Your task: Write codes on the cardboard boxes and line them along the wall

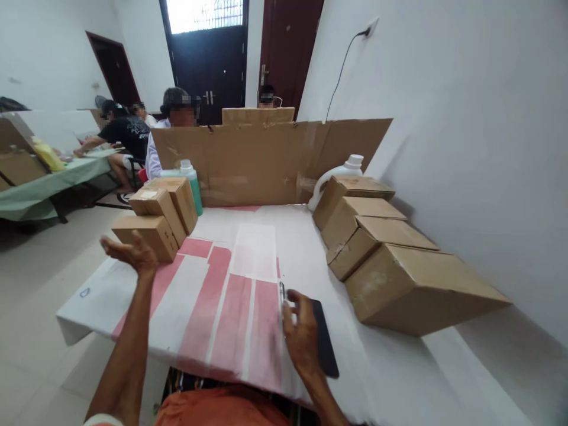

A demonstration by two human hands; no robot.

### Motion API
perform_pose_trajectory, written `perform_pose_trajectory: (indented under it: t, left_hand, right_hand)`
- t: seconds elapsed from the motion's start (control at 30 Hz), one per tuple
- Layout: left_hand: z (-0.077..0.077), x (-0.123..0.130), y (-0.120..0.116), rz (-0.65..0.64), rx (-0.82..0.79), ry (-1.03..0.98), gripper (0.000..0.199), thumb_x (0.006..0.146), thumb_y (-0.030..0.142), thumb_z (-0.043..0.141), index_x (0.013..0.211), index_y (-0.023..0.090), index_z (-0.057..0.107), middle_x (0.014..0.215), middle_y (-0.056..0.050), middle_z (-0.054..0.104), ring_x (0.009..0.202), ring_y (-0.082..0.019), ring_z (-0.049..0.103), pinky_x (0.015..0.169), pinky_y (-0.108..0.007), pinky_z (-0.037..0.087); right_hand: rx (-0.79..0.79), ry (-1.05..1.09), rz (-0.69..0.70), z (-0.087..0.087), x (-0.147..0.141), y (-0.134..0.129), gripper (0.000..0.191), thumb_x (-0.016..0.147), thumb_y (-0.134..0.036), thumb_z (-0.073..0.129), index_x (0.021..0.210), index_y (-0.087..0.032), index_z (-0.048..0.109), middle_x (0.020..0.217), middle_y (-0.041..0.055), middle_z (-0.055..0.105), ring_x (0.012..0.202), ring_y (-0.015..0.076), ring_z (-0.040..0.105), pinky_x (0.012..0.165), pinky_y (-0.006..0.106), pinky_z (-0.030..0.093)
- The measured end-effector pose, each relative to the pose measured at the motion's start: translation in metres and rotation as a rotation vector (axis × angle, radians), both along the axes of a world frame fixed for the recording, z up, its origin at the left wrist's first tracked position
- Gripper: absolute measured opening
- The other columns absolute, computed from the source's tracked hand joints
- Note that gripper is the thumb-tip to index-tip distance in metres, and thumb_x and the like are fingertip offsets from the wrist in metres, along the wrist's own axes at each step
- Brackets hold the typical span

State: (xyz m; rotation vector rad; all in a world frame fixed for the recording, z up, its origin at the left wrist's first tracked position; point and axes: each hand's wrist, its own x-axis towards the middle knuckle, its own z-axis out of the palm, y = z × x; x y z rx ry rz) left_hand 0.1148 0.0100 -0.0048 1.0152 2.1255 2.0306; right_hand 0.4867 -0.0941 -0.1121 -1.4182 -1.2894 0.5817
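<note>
My left hand [133, 251] is raised at the table's left side, palm up and fingers spread, with nothing in it. Just behind it stands a small cardboard box [153, 234], partly covered by the fingers. Over the table's front part is my right hand [302, 331], its fingers half curled and apart. A slim silvery pen-like thing [281, 291] lies at its fingertips, blurred; whether they touch it I cannot tell. Beneath and right of this hand rests a flat black pad [327, 346], partly hidden by it.
More cardboard boxes [386, 278] line the right side, before a white jug [344, 170]. Behind the left boxes stands a green bottle [195, 189]. A cardboard screen [257, 163] closes the back. A person [153, 151] sits beyond it; others are farther left.
</note>
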Motion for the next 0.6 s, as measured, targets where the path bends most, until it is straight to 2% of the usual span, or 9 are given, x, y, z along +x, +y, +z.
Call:
perform_pose_trajectory:
  t: [0.03, 0.07, 0.17, 0.23, 0.33, 0.4, 0.47, 0.53, 0.6]
  left_hand:
    - [0.004, -0.025, 0.001, 0.061, -0.007, -0.047, 0.102, 0.101, 0.071, 0.035, 0.161, -0.003, -0.002, 0.171, -0.031, -0.012, 0.16, -0.042, -0.02, 0.129, -0.054, -0.013]
    - [0.005, -0.046, 0.001, 0.078, -0.026, -0.1, 0.101, 0.1, 0.074, 0.03, 0.16, -0.004, 0.009, 0.17, -0.034, 0.001, 0.162, -0.043, -0.008, 0.13, -0.056, -0.006]
    - [-0.007, -0.082, 0.004, -0.015, -0.108, -0.243, 0.101, 0.095, 0.083, 0.013, 0.14, 0.0, 0.049, 0.146, -0.032, 0.052, 0.147, -0.043, 0.042, 0.122, -0.06, 0.032]
    - [-0.025, -0.088, 0.006, -0.114, -0.156, -0.291, 0.104, 0.089, 0.09, 0.008, 0.122, 0.006, 0.061, 0.12, -0.024, 0.067, 0.126, -0.039, 0.062, 0.106, -0.055, 0.05]
    - [-0.055, -0.073, -0.003, -0.234, -0.201, -0.291, 0.106, 0.083, 0.096, 0.011, 0.112, 0.01, 0.065, 0.102, -0.019, 0.071, 0.108, -0.033, 0.069, 0.094, -0.048, 0.056]
    - [-0.075, -0.051, -0.018, -0.309, -0.211, -0.247, 0.103, 0.083, 0.096, 0.018, 0.116, 0.011, 0.065, 0.107, -0.018, 0.071, 0.11, -0.031, 0.068, 0.097, -0.046, 0.055]
    - [-0.091, -0.022, -0.041, -0.376, -0.213, -0.173, 0.096, 0.086, 0.093, 0.029, 0.126, 0.012, 0.063, 0.124, -0.019, 0.069, 0.124, -0.03, 0.062, 0.108, -0.045, 0.049]
    - [-0.103, 0.008, -0.067, -0.428, -0.226, -0.1, 0.092, 0.087, 0.089, 0.04, 0.137, 0.014, 0.06, 0.14, -0.02, 0.061, 0.138, -0.031, 0.052, 0.118, -0.047, 0.039]
    - [-0.11, 0.037, -0.095, -0.467, -0.257, -0.051, 0.091, 0.088, 0.085, 0.045, 0.145, 0.014, 0.056, 0.146, -0.021, 0.056, 0.141, -0.034, 0.048, 0.122, -0.052, 0.033]
  right_hand:
    - [-0.029, 0.026, 0.127, -0.002, -0.024, 0.009, 0.037, 0.097, -0.044, 0.051, 0.121, -0.018, 0.061, 0.121, 0.0177, 0.066, 0.107, 0.032, 0.066, 0.092, 0.052, 0.055]
    - [-0.067, 0.061, 0.247, -0.003, -0.048, 0.017, 0.038, 0.096, -0.043, 0.051, 0.122, -0.018, 0.06, 0.124, 0.0185, 0.066, 0.11, 0.0326, 0.066, 0.095, 0.052, 0.055]
    - [-0.184, 0.124, 0.536, -0.001, -0.121, 0.044, 0.048, 0.092, -0.039, 0.054, 0.135, -0.017, 0.057, 0.141, 0.0195, 0.06, 0.129, 0.0339, 0.061, 0.11, 0.056, 0.048]
    - [-0.217, 0.117, 0.628, 0.004, -0.166, 0.065, 0.06, 0.084, -0.035, 0.065, 0.141, -0.019, 0.055, 0.148, 0.0171, 0.057, 0.14, 0.0342, 0.054, 0.119, 0.056, 0.041]
    - [-0.269, 0.124, 0.694, 0.011, -0.217, 0.101, 0.082, 0.075, -0.035, 0.077, 0.151, -0.021, 0.049, 0.158, 0.0155, 0.05, 0.151, 0.0361, 0.042, 0.125, 0.057, 0.033]
    - [-0.287, 0.147, 0.694, 0.013, -0.232, 0.122, 0.089, 0.075, -0.036, 0.077, 0.156, -0.021, 0.043, 0.162, 0.0144, 0.045, 0.155, 0.0351, 0.035, 0.127, 0.056, 0.029]
    - [-0.289, 0.17, 0.667, 0.01, -0.229, 0.135, 0.088, 0.078, -0.036, 0.074, 0.158, -0.02, 0.039, 0.163, 0.0148, 0.043, 0.153, 0.0337, 0.036, 0.126, 0.054, 0.03]
    - [-0.28, 0.18, 0.637, 0.005, -0.208, 0.136, 0.084, 0.081, -0.035, 0.07, 0.158, -0.019, 0.04, 0.16, 0.0154, 0.046, 0.148, 0.0329, 0.043, 0.123, 0.053, 0.034]
    - [-0.26, 0.174, 0.613, 0.001, -0.176, 0.124, 0.08, 0.081, -0.035, 0.07, 0.155, -0.02, 0.045, 0.155, 0.0149, 0.051, 0.141, 0.0325, 0.048, 0.12, 0.054, 0.038]
